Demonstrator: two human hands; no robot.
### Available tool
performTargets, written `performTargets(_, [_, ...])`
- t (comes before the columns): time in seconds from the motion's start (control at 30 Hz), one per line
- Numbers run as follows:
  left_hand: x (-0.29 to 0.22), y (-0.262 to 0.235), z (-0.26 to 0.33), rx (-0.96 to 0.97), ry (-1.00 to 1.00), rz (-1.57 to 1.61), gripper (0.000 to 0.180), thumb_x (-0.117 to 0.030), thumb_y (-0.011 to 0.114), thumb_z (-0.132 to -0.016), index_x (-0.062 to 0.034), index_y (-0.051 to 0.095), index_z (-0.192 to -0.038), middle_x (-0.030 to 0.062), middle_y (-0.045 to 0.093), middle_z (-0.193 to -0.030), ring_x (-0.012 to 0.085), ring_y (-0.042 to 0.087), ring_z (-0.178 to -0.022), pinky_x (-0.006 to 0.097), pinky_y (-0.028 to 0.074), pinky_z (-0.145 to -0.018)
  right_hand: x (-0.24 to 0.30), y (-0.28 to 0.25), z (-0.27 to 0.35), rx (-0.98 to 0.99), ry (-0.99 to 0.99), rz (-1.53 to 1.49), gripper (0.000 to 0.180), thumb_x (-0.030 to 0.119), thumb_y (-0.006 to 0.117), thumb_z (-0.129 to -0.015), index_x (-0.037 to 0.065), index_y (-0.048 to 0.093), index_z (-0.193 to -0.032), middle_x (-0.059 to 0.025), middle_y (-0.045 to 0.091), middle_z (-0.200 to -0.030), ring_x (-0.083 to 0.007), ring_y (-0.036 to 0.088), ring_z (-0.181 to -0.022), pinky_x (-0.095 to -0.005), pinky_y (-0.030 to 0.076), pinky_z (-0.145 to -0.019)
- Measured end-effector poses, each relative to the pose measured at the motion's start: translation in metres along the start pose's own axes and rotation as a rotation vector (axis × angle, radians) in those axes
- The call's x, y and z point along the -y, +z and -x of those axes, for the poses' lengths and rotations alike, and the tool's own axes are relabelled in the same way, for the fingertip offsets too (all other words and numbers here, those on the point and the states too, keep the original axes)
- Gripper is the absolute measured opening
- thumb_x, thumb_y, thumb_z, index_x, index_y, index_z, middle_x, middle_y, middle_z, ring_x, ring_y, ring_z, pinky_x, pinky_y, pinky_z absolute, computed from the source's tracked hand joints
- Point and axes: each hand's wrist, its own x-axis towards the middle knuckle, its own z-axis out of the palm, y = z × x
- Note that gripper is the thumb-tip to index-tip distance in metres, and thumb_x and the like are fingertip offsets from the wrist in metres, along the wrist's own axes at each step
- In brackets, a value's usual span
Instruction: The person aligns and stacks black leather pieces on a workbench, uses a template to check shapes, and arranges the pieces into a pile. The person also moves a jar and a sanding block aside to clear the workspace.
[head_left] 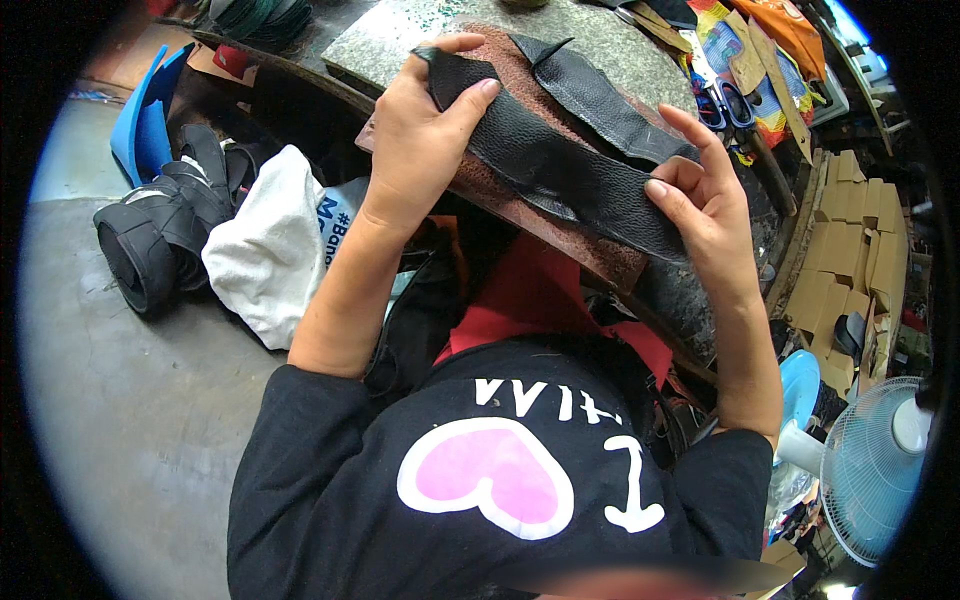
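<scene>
A curved strip of black grained leather is stretched between my two hands above the workbench. My left hand pinches its upper left end, thumb on top and fingers underneath. At the lower right end, my right hand grips it between thumb and bent fingers, with one finger raised. Behind it lies a second black leather piece with a pointed tip at its upper left. Both pieces are over a reddish-brown, rough-surfaced board.
A pale speckled slab sits on the bench. Blue-handled scissors lie at the right, near a dark-handled tool. Cardboard boxes and a fan stand to the right. A whitish cloth and black rolled material are at left.
</scene>
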Motion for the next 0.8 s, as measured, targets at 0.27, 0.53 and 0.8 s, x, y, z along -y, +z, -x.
performTargets(0.27, [0.004,0.002,0.000,-0.098,0.413,-0.712,0.068,-0.011,0.081,-0.075,-0.0087,0.052,-0.137,0.0170,0.069,-0.096,0.0366,0.063,-0.091,0.044,0.051,-0.083,0.003,-0.003,-0.007,-0.077,-0.074,0.551,0.061,-0.003,0.071,-0.086,0.016,0.055,-0.142,0.0027,0.049,-0.065,-0.0040,0.042,-0.060,-0.0228,0.037,-0.054])
performTargets(0.53, [-0.020,0.001,0.004,-0.220,0.425,-1.001,0.079,-0.007,0.082,-0.068,-0.0148,0.053,-0.141,0.0108,0.052,-0.124,0.0329,0.046,-0.120,0.044,0.043,-0.098,0.029,-0.006,-0.023,0.004,-0.199,1.105,0.087,0.006,0.084,-0.072,0.024,0.048,-0.150,-0.0052,0.054,-0.076,-0.0184,0.055,-0.065,-0.0329,0.049,-0.065])
performTargets(0.8, [-0.017,0.034,0.019,0.280,0.489,-0.680,0.015,-0.012,0.073,-0.076,-0.0093,0.064,-0.088,0.0069,0.057,-0.091,0.0279,0.058,-0.090,0.038,0.051,-0.078,0.006,-0.053,-0.171,-0.155,-0.388,1.173,0.027,0.022,0.065,-0.092,0.018,0.072,-0.118,-0.0065,0.072,-0.100,-0.0283,0.065,-0.101,-0.0443,0.053,-0.086])
